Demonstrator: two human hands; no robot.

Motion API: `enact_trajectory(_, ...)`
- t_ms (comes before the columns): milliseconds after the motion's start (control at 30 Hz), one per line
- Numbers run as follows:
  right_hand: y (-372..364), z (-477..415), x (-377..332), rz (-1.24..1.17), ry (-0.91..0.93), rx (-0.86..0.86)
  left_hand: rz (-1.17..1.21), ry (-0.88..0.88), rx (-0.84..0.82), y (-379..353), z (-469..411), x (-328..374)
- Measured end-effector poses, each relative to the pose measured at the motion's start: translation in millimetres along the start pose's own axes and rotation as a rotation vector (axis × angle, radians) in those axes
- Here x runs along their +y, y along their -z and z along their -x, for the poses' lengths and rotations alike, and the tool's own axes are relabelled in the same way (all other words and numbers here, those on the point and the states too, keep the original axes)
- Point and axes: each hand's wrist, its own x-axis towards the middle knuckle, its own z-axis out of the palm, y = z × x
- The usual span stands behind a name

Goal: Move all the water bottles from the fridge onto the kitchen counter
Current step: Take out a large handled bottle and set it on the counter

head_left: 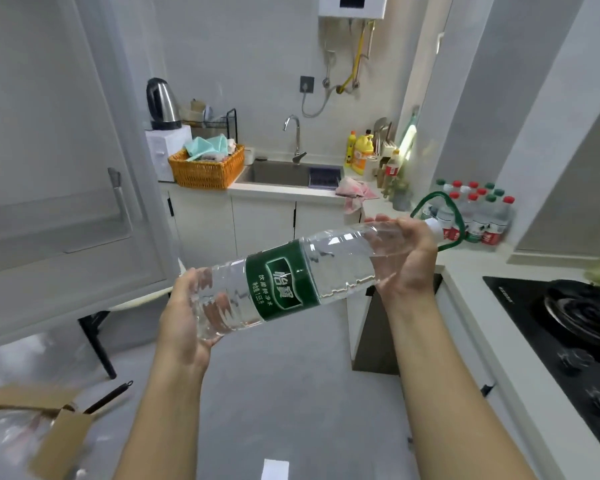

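Note:
A large clear water bottle (291,278) with a green label lies almost level in the air in front of me, its white cap pointing right. My left hand (187,317) cups its base from below. My right hand (406,258) grips its shoulder near the neck. A green carry loop hangs at the cap. On the white kitchen counter (465,258) at the right stands a group of several small water bottles (475,216) with red and green caps. The white fridge door (49,133) fills the left side, shut.
A black gas hob (568,323) with a pan sits on the right counter. Behind are a sink (284,173), an orange basket (207,168), a kettle (161,103) and yellow detergent bottles (361,152). A cardboard box (49,431) lies on the floor at the lower left.

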Motion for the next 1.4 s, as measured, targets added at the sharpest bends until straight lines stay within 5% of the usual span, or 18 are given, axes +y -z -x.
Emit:
enact_trajectory(800,89,-208,11,0.021,0.138,0.299,-0.061,0.281,-0.255,-182,-215,-75)
enact_trajectory(1400,186,-305,-40,0.002,0.161,0.344,-0.119,0.277,-0.256,-306,-252,-145)
